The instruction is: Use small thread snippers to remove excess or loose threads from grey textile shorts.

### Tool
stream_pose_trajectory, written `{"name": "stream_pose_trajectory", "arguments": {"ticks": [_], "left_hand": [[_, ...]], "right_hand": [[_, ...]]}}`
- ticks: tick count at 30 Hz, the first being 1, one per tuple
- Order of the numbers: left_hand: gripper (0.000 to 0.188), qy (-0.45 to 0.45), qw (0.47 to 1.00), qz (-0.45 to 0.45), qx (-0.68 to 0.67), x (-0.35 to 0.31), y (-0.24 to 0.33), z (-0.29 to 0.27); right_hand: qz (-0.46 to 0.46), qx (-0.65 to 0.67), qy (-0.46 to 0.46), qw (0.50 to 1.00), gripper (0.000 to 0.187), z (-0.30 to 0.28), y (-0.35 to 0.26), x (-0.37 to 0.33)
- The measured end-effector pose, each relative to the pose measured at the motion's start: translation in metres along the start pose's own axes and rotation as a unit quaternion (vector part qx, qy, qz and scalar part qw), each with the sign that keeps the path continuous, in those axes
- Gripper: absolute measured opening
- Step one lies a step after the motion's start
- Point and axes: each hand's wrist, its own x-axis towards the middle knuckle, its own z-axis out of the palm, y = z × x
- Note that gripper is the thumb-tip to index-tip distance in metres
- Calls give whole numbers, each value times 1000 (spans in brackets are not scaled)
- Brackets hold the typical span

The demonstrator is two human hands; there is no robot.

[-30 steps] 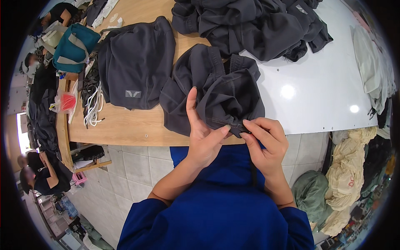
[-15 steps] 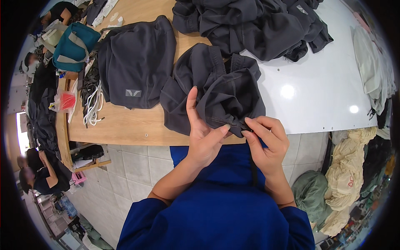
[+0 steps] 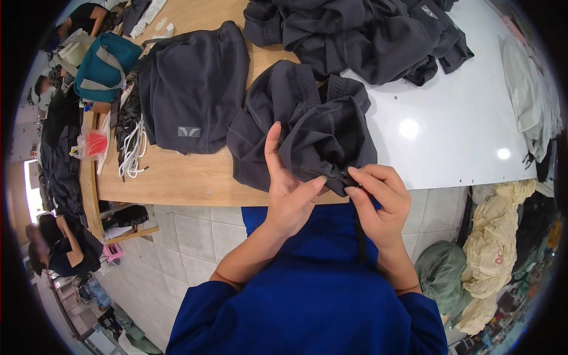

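Dark grey shorts [image 3: 272, 106] lie bunched at the table's front edge, the gathered elastic waistband at the far side. My left hand [image 3: 290, 198] grips their near edge, thumb on top of a stitched seam and index finger stretched up along the cloth; its other fingers are hidden under the fabric. At the right end of that edge, my right hand [image 3: 381, 204] pinches the cloth between thumb and forefinger. A small dark bit shows at those fingertips, too small to name. Left of the shorts lies a folded dark grey garment [image 3: 195, 89] with a shiny rectangular patch.
More dark garments [image 3: 367, 35] are heaped at the back. White cords [image 3: 135, 151] hang over the wooden table [image 3: 160, 183] near a teal bag [image 3: 103, 65]. The white tabletop [image 3: 438, 136] extends right. Cream fabric [image 3: 491, 242] and a green bundle [image 3: 444, 275] stand lower right. People work at left.
My hands keep nearly the same hold on the edge of the shorts. The right fingertips have shifted very slightly.
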Motion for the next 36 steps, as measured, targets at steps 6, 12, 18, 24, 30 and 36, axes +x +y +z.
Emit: {"name": "stream_pose_trajectory", "arguments": {"ticks": [6,12,18,24,30,36], "left_hand": [[92,3,999,-23,-36,1,2,3],[90,0,1000,-20,-2,-2,3,4],[90,2,1000,-26,-5,-1,2,5],[88,7,1000,-27,-2,0,6,7],[77,40,999,-11,-12,1,6,-4],[67,-32,984,157,-77,-5,34,-88]], "right_hand": [[-12,-4,-5,1000,29,1,1,1],[-31,-23,-1,999,28,2,0,-1],[-40,-35,0,999,27,1,4,-3],[-1,32,11,999,27,-2,1,-2],[60,122,3,991,31,-3,15,-7],[108,132,33,985,34,-10,35,-6]]}}
